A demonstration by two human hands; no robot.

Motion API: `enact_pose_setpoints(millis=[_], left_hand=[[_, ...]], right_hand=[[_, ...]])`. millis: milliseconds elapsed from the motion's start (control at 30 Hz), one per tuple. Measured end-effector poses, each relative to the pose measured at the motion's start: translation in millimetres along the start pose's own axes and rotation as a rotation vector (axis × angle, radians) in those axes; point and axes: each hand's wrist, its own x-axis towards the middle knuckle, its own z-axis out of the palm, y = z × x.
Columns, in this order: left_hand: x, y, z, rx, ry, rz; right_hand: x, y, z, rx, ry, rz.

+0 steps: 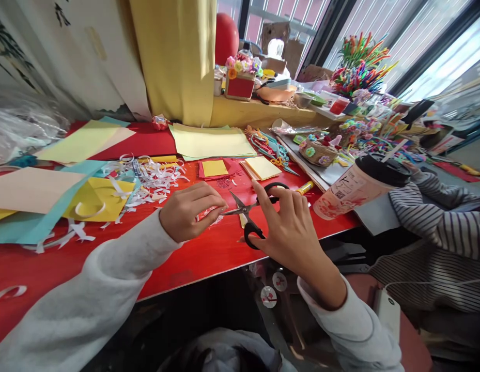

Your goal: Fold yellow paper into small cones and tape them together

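Note:
My right hand (pixel 290 222) has its fingers in the handles of a pair of black-handled scissors (pixel 243 210), whose blades are spread apart and point left. Facing the blade tips, my left hand (pixel 192 209) is closed in a pinch. What it pinches is too small to make out, though a thin whitish bit shows near the fingertips. Under and behind the hands lies the red tabletop (pixel 208 245). Just beyond are a small yellow paper square (pixel 215 168) on red paper and a stack of cream paper squares (pixel 262 168).
White paper shreds (pixel 154 178) and coloured sheets (pixel 34 191) cover the left side. A large drink cup (pixel 358 186) leans at the right, near a glue stick (pixel 305 187). Teal-handled scissors (pixel 276 150) lie behind. A person in a striped sleeve (pixel 433 212) sits at the right.

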Motion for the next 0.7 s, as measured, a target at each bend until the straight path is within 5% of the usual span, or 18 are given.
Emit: enact_pose_setpoints(millis=[367,567,700], left_hand=[[1.4,5.4,2.8,0.074,-0.15,-0.043],[1.5,11.5,7.2,-0.106,-0.057,-0.131],[3.2,16.0,7.5,-0.25,0.034,-0.307]], right_hand=[[-3.2,-4.1,0.1,-0.051,-0.061,-0.055],[-6.0,-2.9,1.7,-0.033,-0.035,-0.03],[-13.2,-5.8,8.4,0.036,0.062,0.026]])
